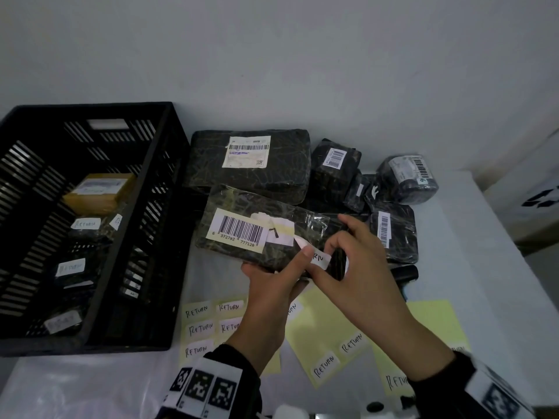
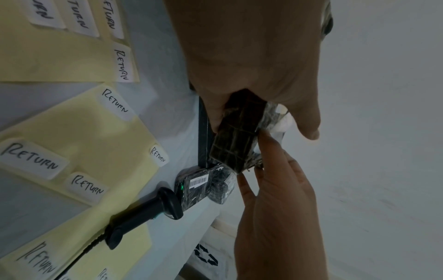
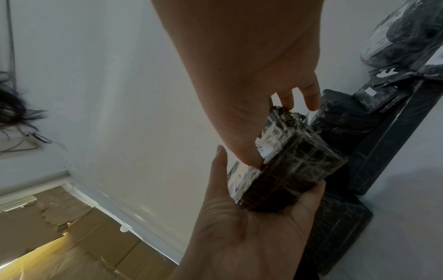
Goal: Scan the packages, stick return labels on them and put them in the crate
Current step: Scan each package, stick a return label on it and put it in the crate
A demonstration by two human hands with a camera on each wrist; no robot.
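Note:
A dark wrapped package [image 1: 260,234] with a large barcode sticker hangs above the table, right of the black crate [image 1: 90,108]. My left hand [image 1: 290,267] grips its near end, thumb on top and fingers beneath. My right hand [image 1: 332,252] pinches a white RETURN label [image 1: 319,258] against the package's near right corner. In the right wrist view my thumb [image 3: 251,157] lies on the label on the package [image 3: 294,170], which rests in my left palm [image 3: 239,227]. The left wrist view shows the package [image 2: 237,136] end-on. Several labelled packages [image 1: 84,225] lie in the crate.
Several dark wrapped packages [image 1: 251,158] are piled at the back of the table towards the right. Yellow backing sheets with RETURN labels [image 1: 199,328] lie below my hands. A black handheld scanner [image 2: 143,214] rests right of them. A white bag [image 1: 538,198] stands off the table's right edge.

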